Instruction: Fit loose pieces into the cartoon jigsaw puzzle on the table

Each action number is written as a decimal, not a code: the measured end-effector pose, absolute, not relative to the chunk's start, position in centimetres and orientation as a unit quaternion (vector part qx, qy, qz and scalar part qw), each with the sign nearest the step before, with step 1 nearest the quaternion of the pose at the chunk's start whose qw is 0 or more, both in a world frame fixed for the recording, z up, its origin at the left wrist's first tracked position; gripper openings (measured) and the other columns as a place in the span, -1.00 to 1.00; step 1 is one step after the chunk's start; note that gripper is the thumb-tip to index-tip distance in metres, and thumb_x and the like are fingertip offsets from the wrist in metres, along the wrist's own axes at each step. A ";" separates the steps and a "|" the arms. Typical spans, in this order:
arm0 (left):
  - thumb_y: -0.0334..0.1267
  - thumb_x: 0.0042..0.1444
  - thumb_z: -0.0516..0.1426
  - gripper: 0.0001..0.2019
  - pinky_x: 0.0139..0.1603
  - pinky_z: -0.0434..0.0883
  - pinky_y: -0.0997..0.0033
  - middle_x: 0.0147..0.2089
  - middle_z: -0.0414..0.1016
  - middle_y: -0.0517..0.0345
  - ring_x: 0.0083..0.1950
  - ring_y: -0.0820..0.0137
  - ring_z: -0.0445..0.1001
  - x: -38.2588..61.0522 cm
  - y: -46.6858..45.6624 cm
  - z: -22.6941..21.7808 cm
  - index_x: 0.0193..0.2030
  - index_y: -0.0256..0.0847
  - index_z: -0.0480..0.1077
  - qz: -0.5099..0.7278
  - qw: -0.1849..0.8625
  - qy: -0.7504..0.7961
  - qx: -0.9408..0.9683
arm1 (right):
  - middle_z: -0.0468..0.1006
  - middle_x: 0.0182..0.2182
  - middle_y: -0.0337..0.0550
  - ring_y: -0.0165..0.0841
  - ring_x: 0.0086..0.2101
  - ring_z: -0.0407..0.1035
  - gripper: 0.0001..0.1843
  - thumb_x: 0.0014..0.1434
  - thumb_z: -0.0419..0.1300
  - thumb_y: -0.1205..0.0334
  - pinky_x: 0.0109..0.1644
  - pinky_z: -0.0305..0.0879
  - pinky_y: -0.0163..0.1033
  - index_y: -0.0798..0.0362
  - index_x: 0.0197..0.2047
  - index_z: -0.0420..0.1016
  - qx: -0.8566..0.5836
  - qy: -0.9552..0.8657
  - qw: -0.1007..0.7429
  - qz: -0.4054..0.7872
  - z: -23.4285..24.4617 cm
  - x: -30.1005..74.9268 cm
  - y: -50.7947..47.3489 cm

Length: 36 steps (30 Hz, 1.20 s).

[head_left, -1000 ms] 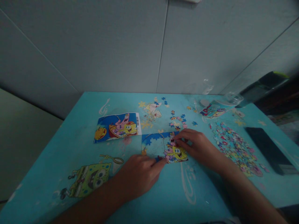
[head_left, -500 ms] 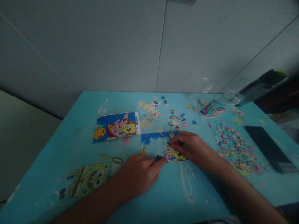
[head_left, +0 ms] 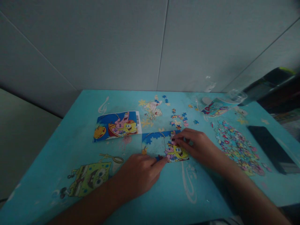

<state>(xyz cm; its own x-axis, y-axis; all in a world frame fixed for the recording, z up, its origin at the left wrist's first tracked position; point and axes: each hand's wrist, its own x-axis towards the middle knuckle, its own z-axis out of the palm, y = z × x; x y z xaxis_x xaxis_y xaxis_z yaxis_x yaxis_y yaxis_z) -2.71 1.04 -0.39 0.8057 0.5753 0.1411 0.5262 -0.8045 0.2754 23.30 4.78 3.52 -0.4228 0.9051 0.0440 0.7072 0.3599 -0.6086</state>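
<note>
A partly joined jigsaw puzzle lies flat on the table, its left middle bare inside a blue border. My left hand rests at its lower edge. The index finger is stretched out and presses on the joined pieces; the other fingers are partly hidden beneath the hand. Over the upper right part of the puzzle, my right hand pinches a small dark puzzle piece between thumb and index finger. A printed picture card with the same cartoon scene lies to the upper left.
Several loose puzzle pieces are scattered behind the puzzle. A large heap of mixed pieces spreads at the right, beside a dark phone. Farther back are a clear plastic jar on its side and a dark bottle. A grey wall borders the table's back.
My right hand has shifted slightly up and right along the puzzle, with its pinch still closed. The left hand stays in place. The view has tilted a little.
</note>
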 end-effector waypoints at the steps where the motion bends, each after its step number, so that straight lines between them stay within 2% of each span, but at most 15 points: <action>1: -0.33 0.30 0.07 -0.58 -0.33 0.46 0.30 -0.32 0.52 0.22 -0.34 0.32 0.54 -2.7 1.0 -0.4 0.29 -0.13 0.29 0.108 0.113 0.293 0.943 | 0.60 -0.16 -0.17 -0.34 -0.18 0.49 -0.82 0.35 0.19 0.24 -0.05 0.37 -0.24 -0.05 -0.04 0.59 -0.500 -0.804 0.191 0.261 3.5 23.2 4.8; 6: -0.34 0.28 0.09 -0.59 -0.35 0.46 0.30 -0.33 0.52 0.24 -0.37 0.31 0.54 -2.6 1.2 -0.3 0.27 -0.12 0.30 0.113 0.112 0.295 0.942 | 0.59 -0.19 -0.13 -0.32 -0.20 0.48 -0.82 0.36 0.17 0.25 -0.04 0.37 -0.22 -0.03 -0.07 0.61 -0.479 -0.824 0.160 0.257 2.9 22.9 4.7; 12: -0.32 0.28 0.10 -0.58 -0.35 0.45 0.30 -0.33 0.52 0.23 -0.37 0.31 0.53 -2.6 1.1 -0.2 0.27 -0.11 0.30 0.103 0.115 0.297 0.942 | 0.61 -0.15 -0.13 -0.32 -0.18 0.49 -0.80 0.34 0.19 0.27 -0.03 0.38 -0.23 -0.03 -0.05 0.63 -0.476 -0.828 0.167 0.245 2.2 23.2 4.8; 17: -0.32 0.28 0.10 -0.58 -0.35 0.44 0.31 -0.33 0.52 0.22 -0.37 0.32 0.53 -2.7 1.0 -0.2 0.28 -0.11 0.30 0.103 0.112 0.298 0.942 | 0.59 -0.18 -0.13 -0.33 -0.19 0.49 -0.75 0.38 0.14 0.27 -0.04 0.38 -0.23 -0.04 0.00 0.62 -0.476 -0.830 0.158 0.245 2.7 23.2 4.8; 22: -0.33 0.27 0.10 -0.58 -0.38 0.42 0.33 -0.34 0.52 0.22 -0.38 0.32 0.53 -2.7 1.1 -0.1 0.27 -0.13 0.30 0.117 0.109 0.295 0.942 | 0.57 -0.17 -0.13 -0.34 -0.21 0.47 -0.73 0.39 0.11 0.28 -0.07 0.36 -0.24 -0.03 0.05 0.58 -0.512 -0.806 0.191 0.228 3.5 23.7 5.1; 26: -0.35 0.27 0.10 -0.58 -0.38 0.43 0.34 -0.33 0.53 0.22 -0.38 0.33 0.53 -2.7 1.2 -0.1 0.26 -0.15 0.31 0.129 0.115 0.290 0.942 | 0.57 -0.20 -0.13 -0.34 -0.23 0.46 -0.76 0.38 0.11 0.27 -0.10 0.35 -0.22 -0.03 -0.01 0.60 -0.529 -0.793 0.213 0.213 3.5 24.2 5.2; 36: -0.37 0.25 0.09 -0.56 -0.39 0.43 0.33 -0.36 0.52 0.22 -0.40 0.33 0.52 -2.6 1.1 -0.1 0.27 -0.17 0.31 0.127 0.106 0.290 0.943 | 0.59 -0.20 -0.15 -0.36 -0.26 0.47 -0.75 0.36 0.14 0.27 -0.11 0.36 -0.23 -0.04 0.03 0.58 -0.519 -0.794 0.207 0.239 3.9 23.8 4.9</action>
